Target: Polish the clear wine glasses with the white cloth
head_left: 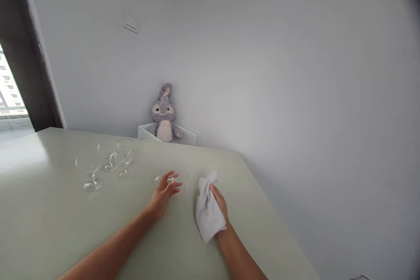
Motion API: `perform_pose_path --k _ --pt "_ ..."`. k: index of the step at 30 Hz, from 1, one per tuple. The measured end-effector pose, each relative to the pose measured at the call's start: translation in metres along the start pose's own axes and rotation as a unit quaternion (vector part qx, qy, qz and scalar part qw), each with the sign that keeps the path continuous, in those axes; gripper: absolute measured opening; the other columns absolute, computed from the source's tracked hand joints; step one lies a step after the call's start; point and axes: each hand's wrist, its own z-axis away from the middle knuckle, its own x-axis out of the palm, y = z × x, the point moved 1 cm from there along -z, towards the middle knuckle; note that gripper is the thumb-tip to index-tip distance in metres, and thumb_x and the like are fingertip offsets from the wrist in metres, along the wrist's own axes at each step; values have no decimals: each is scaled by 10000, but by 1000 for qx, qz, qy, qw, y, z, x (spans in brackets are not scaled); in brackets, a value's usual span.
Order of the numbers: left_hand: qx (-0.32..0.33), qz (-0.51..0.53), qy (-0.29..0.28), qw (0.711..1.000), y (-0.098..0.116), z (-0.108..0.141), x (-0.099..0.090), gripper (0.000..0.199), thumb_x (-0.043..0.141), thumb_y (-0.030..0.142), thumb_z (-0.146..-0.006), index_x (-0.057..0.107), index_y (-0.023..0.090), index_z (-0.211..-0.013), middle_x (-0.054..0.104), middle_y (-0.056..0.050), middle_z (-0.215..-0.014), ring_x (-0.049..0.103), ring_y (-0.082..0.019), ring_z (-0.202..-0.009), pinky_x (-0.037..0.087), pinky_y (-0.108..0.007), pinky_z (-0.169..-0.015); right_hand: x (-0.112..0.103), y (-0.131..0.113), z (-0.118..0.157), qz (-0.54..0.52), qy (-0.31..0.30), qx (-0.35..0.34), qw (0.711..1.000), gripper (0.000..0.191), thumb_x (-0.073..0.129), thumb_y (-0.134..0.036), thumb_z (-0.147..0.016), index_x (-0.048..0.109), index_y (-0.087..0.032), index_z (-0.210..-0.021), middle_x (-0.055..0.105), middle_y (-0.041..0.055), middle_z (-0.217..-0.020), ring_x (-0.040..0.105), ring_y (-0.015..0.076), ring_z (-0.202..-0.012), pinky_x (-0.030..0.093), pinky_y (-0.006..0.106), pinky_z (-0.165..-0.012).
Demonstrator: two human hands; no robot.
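Observation:
My left hand (166,187) is closed around a clear stemmed glass (184,182), which is tipped on its side with its bowl toward the right. The fingers hide part of this glass, and its edges are faint against the pale table. A white cloth (206,210) is bunched in my right hand (219,199), close to the bowl but apart from it. Farther left stand several more stemmed glasses, upright on their feet, among them a front one (93,183) and one nearer to my left hand (125,170).
The pale green table (183,245) has its right edge running along the wall. Behind its far edge, a grey plush rabbit (164,118) sits in a white perforated basket (188,138). A light switch (130,22) is on the wall, and a dark frame (26,43) borders a window at left.

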Motion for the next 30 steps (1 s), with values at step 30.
perform_pose_path --k 30 --pt "31 -153 -114 981 24 6 5 259 616 20 -655 602 203 -839 603 -106 -1020 337 -227 -1241 249 -379 -1043 44 11 -6 -227 -54 143 962 272 729 -290 -554 611 -130 -740 554 -23 -572 456 92 -491 367 218 -500"
